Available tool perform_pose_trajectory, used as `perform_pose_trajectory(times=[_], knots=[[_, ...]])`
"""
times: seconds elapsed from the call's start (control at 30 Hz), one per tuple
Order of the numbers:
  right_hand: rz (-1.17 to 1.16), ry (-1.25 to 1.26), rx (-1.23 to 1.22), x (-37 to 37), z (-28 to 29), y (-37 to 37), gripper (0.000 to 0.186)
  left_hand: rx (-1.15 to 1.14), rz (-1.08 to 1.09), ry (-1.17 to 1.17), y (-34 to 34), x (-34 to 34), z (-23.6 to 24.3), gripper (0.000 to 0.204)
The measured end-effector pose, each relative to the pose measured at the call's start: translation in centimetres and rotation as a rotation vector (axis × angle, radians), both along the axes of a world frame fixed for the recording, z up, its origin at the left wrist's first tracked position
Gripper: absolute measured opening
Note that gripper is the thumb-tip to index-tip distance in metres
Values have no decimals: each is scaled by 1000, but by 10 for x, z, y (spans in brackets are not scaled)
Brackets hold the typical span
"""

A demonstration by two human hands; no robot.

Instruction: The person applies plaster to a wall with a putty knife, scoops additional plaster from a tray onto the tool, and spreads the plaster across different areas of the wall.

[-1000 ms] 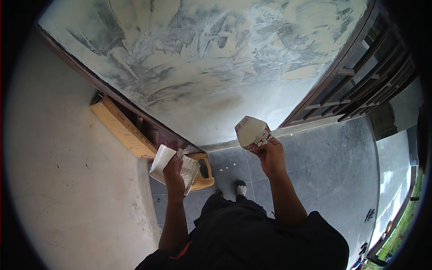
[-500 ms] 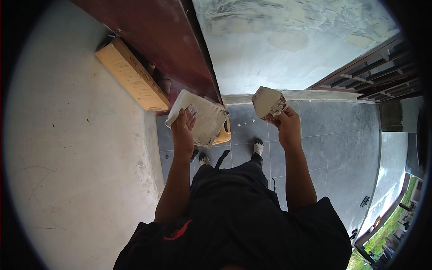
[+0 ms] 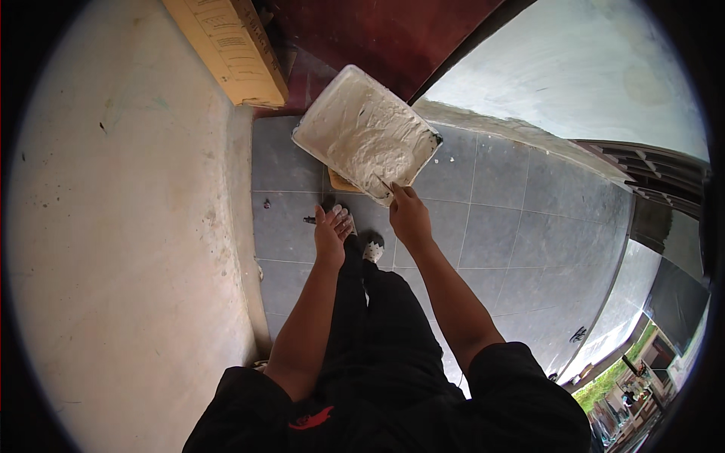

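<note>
A rectangular tray [image 3: 332, 97] with a pale rim holds off-white wall putty [image 3: 370, 132], spread thick and rippled. At the tray's near corner, my right hand [image 3: 411, 217] is closed on a putty knife [image 3: 384, 183]. The knife shows nearly edge-on, its blade at the putty. My left hand [image 3: 330, 235] hangs to the left, apart from the tray, with fingers spread and whitish smears on them. I see nothing in it.
A long cardboard box [image 3: 238, 53] leans by the dark red panel [image 3: 377, 38]. Plastered walls stand left [image 3: 136, 226] and right [image 3: 574, 68]. Something yellow-orange [image 3: 341, 181] shows under the tray. My patterned shoe [image 3: 373, 248] is on grey floor tiles [image 3: 483, 234].
My right hand has come down and left, bringing the putty knife to the tray. My left hand is now lower and away from the tray. The view has shifted and turned.
</note>
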State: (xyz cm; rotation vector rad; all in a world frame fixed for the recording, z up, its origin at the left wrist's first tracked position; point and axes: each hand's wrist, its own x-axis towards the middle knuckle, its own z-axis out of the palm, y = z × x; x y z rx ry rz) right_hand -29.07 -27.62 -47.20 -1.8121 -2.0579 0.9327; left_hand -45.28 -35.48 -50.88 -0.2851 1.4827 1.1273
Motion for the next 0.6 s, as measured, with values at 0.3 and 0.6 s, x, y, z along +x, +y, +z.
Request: perform_pose_trajectory(times=[0.3, 0.6], knots=[[205, -245, 603, -29, -119, 1, 42, 299, 135, -320, 7, 15, -110, 99], [203, -201, 493, -38, -157, -39, 42, 423, 56, -317, 17, -1, -127, 103]])
